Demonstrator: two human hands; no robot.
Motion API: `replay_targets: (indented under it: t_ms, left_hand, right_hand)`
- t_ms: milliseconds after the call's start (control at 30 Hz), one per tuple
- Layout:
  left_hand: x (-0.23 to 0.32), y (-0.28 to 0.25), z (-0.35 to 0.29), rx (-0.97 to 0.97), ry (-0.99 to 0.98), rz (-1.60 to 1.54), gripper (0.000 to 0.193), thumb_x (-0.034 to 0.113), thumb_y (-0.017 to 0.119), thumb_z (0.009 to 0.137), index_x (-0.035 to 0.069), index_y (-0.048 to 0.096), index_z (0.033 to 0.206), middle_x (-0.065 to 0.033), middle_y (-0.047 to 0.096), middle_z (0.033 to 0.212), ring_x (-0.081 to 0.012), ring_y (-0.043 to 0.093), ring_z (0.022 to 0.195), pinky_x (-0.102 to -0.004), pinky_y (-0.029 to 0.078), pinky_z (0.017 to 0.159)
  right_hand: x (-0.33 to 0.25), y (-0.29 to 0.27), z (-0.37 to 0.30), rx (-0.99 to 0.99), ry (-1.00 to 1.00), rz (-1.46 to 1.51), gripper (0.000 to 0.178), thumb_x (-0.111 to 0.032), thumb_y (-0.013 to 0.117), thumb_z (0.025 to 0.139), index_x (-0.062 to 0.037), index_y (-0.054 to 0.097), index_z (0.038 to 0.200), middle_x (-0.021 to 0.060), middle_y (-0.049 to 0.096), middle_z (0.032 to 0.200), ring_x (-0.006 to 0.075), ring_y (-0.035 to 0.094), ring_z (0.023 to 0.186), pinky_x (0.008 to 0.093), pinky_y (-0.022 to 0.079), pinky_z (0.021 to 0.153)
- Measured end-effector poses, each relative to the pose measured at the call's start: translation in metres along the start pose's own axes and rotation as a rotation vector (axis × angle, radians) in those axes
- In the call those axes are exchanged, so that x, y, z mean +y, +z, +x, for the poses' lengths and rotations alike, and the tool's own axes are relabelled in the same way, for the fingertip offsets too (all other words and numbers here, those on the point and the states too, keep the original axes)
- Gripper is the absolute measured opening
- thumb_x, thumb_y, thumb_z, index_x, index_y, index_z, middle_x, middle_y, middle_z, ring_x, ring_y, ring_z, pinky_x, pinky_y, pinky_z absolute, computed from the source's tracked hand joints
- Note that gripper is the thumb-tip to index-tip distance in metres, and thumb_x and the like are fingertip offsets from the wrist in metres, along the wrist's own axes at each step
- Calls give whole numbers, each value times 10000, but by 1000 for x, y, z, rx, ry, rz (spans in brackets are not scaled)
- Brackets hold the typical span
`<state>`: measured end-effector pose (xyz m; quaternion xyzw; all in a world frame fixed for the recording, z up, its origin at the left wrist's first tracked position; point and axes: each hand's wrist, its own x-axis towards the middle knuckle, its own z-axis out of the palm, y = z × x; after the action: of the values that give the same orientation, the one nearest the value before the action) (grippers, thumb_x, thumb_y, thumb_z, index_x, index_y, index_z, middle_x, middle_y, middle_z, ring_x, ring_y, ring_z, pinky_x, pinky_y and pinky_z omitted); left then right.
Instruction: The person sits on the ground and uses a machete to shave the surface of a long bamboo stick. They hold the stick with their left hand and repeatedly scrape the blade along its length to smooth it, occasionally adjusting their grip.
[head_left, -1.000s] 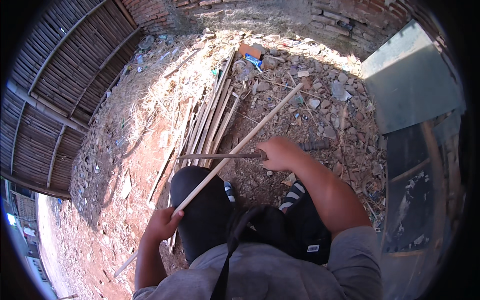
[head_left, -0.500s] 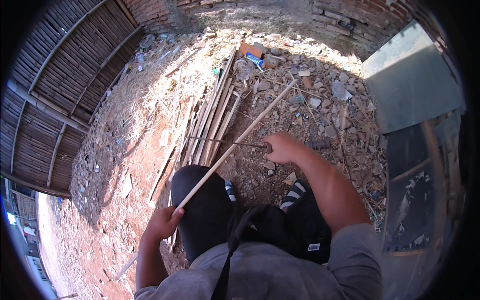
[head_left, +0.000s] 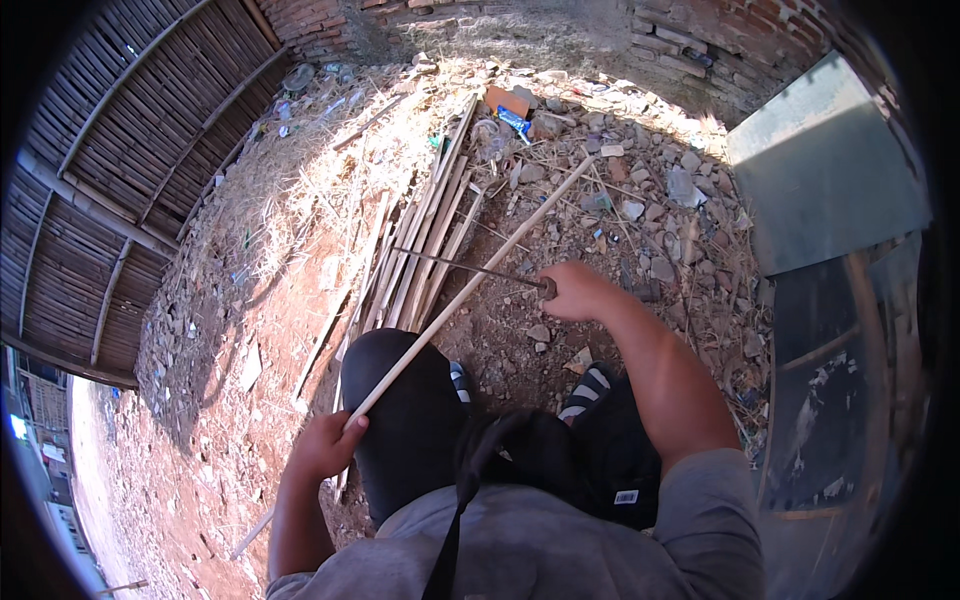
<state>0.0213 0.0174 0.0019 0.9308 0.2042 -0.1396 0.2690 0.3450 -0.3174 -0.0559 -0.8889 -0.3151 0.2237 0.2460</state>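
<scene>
My left hand [head_left: 330,445] is closed around a long pale wooden stick [head_left: 527,228] near its lower part. The stick slants up and to the right over my left knee, its far end above the rubble. In my right hand [head_left: 580,293] is the handle of a long knife [head_left: 440,259], its thin dark blade pointing left. Blade and stick cross partway along the stick; the blade appears almost edge-on, and I cannot tell whether it touches the wood. Beyond my knee, a bundle of split wooden strips [head_left: 432,225] lies on the ground.
Stones and litter [head_left: 655,210] cover the ground ahead and to the right, with a blue wrapper [head_left: 514,123] among them. A brick wall [head_left: 560,38] stands at the back, a bamboo-slat panel [head_left: 120,130] at left. Grey sheets [head_left: 830,170] lean at right.
My right hand has moved slightly right with the knife, drawing the blade rightward across the stick and tilting it a little more. My left hand and the stick stay nearly in place.
</scene>
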Motion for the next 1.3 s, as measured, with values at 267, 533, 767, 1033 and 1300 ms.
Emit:
replay_targets:
  t_ms: [267, 533, 767, 1033, 1300]
  left_hand:
    - [6, 1, -5, 17, -62, 30, 587, 525, 580, 989, -37, 675, 849, -265, 641, 713, -456, 665, 735, -511, 506, 691]
    - [13, -6, -1, 4, -46, 73, 545, 503, 625, 969, -22, 673, 831, -256, 648, 719, -454, 669, 745, -524, 506, 696]
    - [6, -4, -3, -4, -61, 65, 553, 505, 613, 978, -24, 674, 831, -248, 642, 704, -442, 667, 719, -508, 501, 680]
    - [7, 0, -2, 34, -42, -28, 564, 498, 599, 992, -46, 674, 865, -251, 627, 689, -439, 658, 700, -487, 493, 657]
    - [-1, 2, -8, 11, -61, 44, 580, 514, 587, 995, -30, 649, 803, -252, 626, 682, -439, 661, 702, -497, 495, 664]
  right_hand:
    - [-49, 10, -20, -23, -63, -170, 387, -227, 714, 803, -74, 700, 1158, 219, 720, 958, 409, 699, 960, 491, 561, 850]
    - [1, -5, -3, 112, 139, -34, 333, -196, 674, 811, -83, 708, 1123, 197, 724, 940, 402, 697, 936, 506, 558, 843]
    - [-60, 19, -23, -74, -179, -190, 256, -206, 687, 799, -62, 680, 1011, 198, 711, 908, 400, 697, 945, 513, 556, 821]
    - [7, 7, 0, 186, 30, 18, 441, -262, 764, 808, -77, 703, 1203, 200, 733, 984, 404, 707, 939, 481, 568, 836]
    - [-45, 6, -21, 86, -122, -217, 266, -214, 729, 796, -91, 676, 1025, 169, 704, 862, 391, 703, 871, 525, 557, 773]
